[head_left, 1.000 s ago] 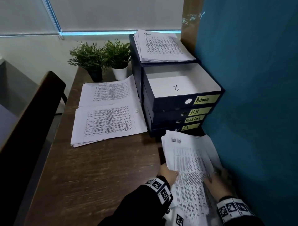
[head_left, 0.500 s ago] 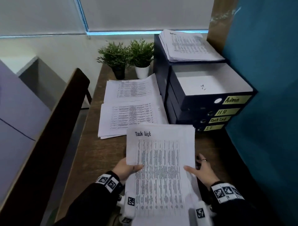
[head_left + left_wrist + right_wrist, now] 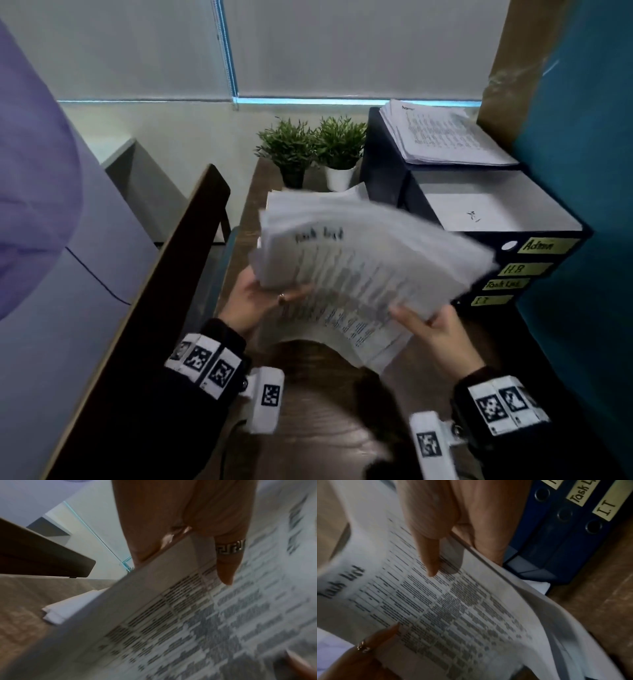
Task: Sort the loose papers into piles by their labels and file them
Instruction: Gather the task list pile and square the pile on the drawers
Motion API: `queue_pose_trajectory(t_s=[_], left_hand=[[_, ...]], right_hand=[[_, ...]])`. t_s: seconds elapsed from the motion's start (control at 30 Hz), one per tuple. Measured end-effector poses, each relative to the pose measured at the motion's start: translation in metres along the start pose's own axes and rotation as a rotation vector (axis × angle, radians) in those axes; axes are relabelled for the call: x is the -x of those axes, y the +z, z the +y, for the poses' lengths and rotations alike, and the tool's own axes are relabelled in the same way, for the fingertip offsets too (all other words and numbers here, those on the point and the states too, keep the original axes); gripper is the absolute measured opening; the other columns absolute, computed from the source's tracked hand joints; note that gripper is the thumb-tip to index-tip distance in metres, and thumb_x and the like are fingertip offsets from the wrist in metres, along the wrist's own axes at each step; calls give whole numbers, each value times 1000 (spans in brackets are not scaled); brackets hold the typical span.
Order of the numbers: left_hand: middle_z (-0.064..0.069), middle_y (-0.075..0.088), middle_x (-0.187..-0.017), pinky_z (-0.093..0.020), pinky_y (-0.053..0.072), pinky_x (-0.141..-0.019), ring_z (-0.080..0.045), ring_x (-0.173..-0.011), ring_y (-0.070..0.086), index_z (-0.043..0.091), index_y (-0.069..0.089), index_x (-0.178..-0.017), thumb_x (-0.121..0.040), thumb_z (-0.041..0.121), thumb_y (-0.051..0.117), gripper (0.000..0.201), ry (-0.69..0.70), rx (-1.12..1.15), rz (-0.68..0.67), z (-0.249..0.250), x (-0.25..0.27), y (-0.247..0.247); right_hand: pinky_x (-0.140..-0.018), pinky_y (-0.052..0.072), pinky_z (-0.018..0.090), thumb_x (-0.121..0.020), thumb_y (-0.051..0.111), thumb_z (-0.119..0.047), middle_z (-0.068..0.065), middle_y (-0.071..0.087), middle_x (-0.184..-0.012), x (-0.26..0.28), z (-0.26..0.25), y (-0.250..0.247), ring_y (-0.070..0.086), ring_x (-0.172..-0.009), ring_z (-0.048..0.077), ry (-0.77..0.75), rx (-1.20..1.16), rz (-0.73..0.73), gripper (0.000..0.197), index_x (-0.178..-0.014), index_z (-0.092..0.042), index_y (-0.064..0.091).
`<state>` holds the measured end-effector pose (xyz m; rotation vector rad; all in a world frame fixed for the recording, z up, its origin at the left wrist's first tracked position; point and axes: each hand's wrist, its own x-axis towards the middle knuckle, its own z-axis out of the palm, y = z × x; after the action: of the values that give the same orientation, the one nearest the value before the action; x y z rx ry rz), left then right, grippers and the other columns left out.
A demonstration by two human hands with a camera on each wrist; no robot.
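Above the wooden desk (image 3: 318,394), a sheaf of "Task List" papers (image 3: 359,274) is held in the air by both hands, tilted and blurred by motion. The left hand (image 3: 260,301) pinches the sheaf's left edge, thumb on the printed face and fingers beneath; a patterned ring (image 3: 229,547) sits on the thumb. The right hand (image 3: 435,332) pinches the right edge in the same way, thumb on top and fingers curled under the sheets. The lower part of the sheaf sags toward the desk.

Just to the right of the sheaf stands a stack of dark blue box files (image 3: 534,274) with yellow spine labels reading "Admin", "H.R", "Task List" (image 3: 580,492) and "I.T" (image 3: 606,509), top to bottom. The top file is open, showing a white interior. A second pile of printed papers (image 3: 445,137) rests on the raised lid behind it. Two small potted plants (image 3: 315,150) stand at the far end of the desk, partly beyond the held sheaf.
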<state>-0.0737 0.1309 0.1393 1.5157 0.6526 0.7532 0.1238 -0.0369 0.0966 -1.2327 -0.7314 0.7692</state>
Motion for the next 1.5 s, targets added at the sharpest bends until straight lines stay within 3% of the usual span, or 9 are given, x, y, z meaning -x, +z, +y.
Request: queue_pose_trajectory(t_s=[0.27, 0.47, 0.6, 0.73, 0.8, 1.1, 1.27, 1.4, 1.5], left_hand=[[11, 71, -83, -13, 52, -62, -1, -79, 67, 21, 67, -88, -66, 1, 78, 32, -129, 42, 111, -28, 2, 9], [3, 70, -95, -26, 52, -80, -12, -98, 63, 18, 66, -93, -58, 14, 81, 39, -341, 27, 48, -40, 6, 7], [1, 72, -96, -29, 52, -84, -10, -93, 66, 13, 68, -95, -65, 10, 79, 32, -282, 34, 102, -27, 5, 8], [-10, 73, -96, -35, 55, -84, -22, -93, 69, 4, 67, -99, -71, 2, 73, 29, -369, 114, -11, -23, 0, -9], [-13, 71, -103, -37, 51, -90, -26, -99, 67, 3, 64, -106, -75, -1, 69, 31, -451, 175, -52, -35, 2, -18], [-9, 53, -132, -37, 42, -103, -25, -120, 52, 10, 40, -133, -78, 8, 72, 63, -803, -594, -113, -123, 24, -29], [-9, -14, -155, -48, 21, -112, -32, -143, 5, 21, -19, -146, -79, 27, 71, 112, -623, -1229, -179, -115, 15, 1], [-4, -30, -152, -55, 11, -113, -32, -143, -14, 28, -20, -145, -76, 39, 72, 116, -534, -1299, -457, -113, -4, 40], [-7, -30, -151, -55, 18, -113, -37, -141, -18, 28, -16, -147, -74, 33, 76, 117, -661, -1263, -678, -122, -16, 62]], right_hand=[[-74, 53, 16, -79, 63, 1, -7, 73, -96, -10, -3, 5, 67, -93, 6, -19, 100, -29, 25, -101, -12, 63], [-76, 54, 20, -45, 84, -56, -8, 72, -101, -7, 21, -2, 67, -97, 11, 108, 189, -93, 72, -101, -15, 65], [-74, 52, 15, -70, 71, -22, -17, 72, -94, -15, 11, 5, 66, -91, 1, 59, 160, -69, 28, -97, -19, 63], [-80, 53, 24, -72, 71, -23, -2, 70, -108, -19, 24, 0, 66, -98, 10, 179, 279, -122, 40, -110, -13, 61], [-62, 53, 22, -83, 64, -10, 5, 69, -107, -18, 42, -4, 69, -85, 11, 326, 359, -181, 30, -112, -12, 57], [-43, 50, 20, -91, 55, -10, -7, 62, -88, 0, 112, 17, 62, -61, 3, 699, 751, -410, 16, -106, -15, 51], [-51, 54, 22, -90, 58, -18, -1, 60, -102, -7, 126, 16, 64, -79, 14, 795, 846, -452, 19, -106, -18, 48], [-77, 49, 21, -87, 62, -26, -6, 61, -102, -11, 120, 11, 58, -103, 12, 748, 957, -516, 13, -93, -22, 52], [-59, 42, 16, -89, 57, -39, -11, 53, -82, -15, 87, 8, 59, -84, 12, 674, 1071, -509, 21, -81, -24, 45]])
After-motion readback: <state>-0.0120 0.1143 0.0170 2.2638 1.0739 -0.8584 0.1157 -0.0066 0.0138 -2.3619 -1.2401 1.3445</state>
